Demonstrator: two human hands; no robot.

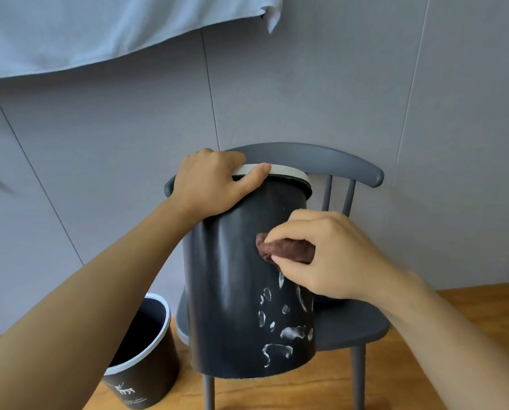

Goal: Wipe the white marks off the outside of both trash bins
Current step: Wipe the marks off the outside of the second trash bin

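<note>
The second bin (142, 355) stands on the wooden floor (424, 380) at lower left, open, partly hidden by the left forearm; its small white print is hard to read. The dark bin (241, 291) rests tilted on the grey chair (350, 324), covering most of the seat. White marks (279, 329) remain on its smooth lower side. The right hand (330, 255) pinches a fuzzy brown cloth (285, 248) against the bin wall. The left hand (211, 184) grips the pale rim (288, 171). Behind, a grey panelled wall (395, 99) and a hanging light cloth (99, 28), cut off at the top.
</note>
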